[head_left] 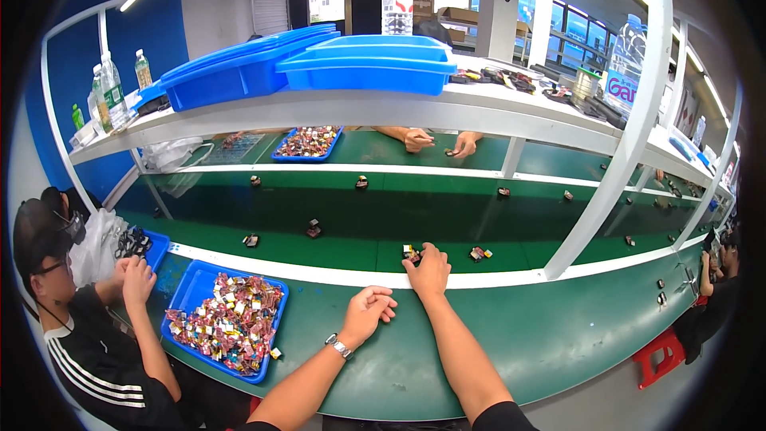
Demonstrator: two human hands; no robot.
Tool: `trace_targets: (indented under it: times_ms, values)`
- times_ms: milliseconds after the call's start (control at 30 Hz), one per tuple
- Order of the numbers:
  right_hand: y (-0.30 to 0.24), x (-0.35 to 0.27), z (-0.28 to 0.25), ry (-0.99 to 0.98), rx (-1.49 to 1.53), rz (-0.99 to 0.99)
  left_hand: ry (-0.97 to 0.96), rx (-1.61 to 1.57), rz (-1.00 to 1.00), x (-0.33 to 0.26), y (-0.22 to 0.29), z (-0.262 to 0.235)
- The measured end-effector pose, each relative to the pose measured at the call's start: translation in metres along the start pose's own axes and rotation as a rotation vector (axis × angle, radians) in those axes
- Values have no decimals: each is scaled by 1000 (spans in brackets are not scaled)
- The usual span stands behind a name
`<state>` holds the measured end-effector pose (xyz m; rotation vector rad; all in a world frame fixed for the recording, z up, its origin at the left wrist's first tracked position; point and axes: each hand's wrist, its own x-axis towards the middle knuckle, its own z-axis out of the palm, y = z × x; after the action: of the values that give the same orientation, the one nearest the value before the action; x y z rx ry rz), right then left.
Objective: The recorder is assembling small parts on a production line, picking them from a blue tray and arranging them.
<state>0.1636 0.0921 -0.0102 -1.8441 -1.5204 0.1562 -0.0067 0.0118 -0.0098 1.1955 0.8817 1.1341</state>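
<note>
My right hand (pixel 429 273) reaches across the white rail onto the green conveyor belt. Its fingers close around a small electronic part (pixel 411 254) with white, yellow and dark bits, which still rests on the belt. My left hand (pixel 369 316), with a metal watch at the wrist, hovers over the green worktop, its fingers loosely bent, a little apart, and nothing visible in them. Just right of my right hand, a similar small part (pixel 480 254) lies on the belt. To my left stands a blue tray (pixel 185 297) heaped with many such parts.
The white rail (pixel 359 277) separates worktop and belt. A slanted white post (pixel 594 191) rises at right, carrying a shelf (pixel 511 108) with blue trays (pixel 367 76) and bottles. Co-workers sit left and right; another person's hands (pixel 435 142) work across the belt beside a blue parts tray (pixel 289 158).
</note>
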Motion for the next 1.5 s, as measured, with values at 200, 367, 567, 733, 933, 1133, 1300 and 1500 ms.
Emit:
trace_targets:
  times_ms: [200, 367, 567, 733, 933, 1133, 1300, 1500]
  values:
    - [22, -21, -13, -3, 407, -77, 34, 5, -33, -2, 1, 0]
    - [25, -77, -84, -303, 537, -303, -110, -40, -153, -1, 19, 0]
    - [13, -84, -113, -358, 510, -542, -407, -91, -286, -2, 28, -1]
    - [-2, -72, -105, -271, 575, -602, -321, -189, -209, -7, 32, -2]
    - [-6, -81, -77, -172, 506, -325, -201, -257, -156, -9, 17, 7]
    - [-4, -84, -86, -289, 465, -387, -206, -258, -190, -8, 11, 5]
    - [3, -77, -92, -254, 308, -551, -208, -270, -173, -9, 15, 8]
    - [-1, -83, -87, -197, 288, -604, -192, -250, -168, -10, 13, 6]
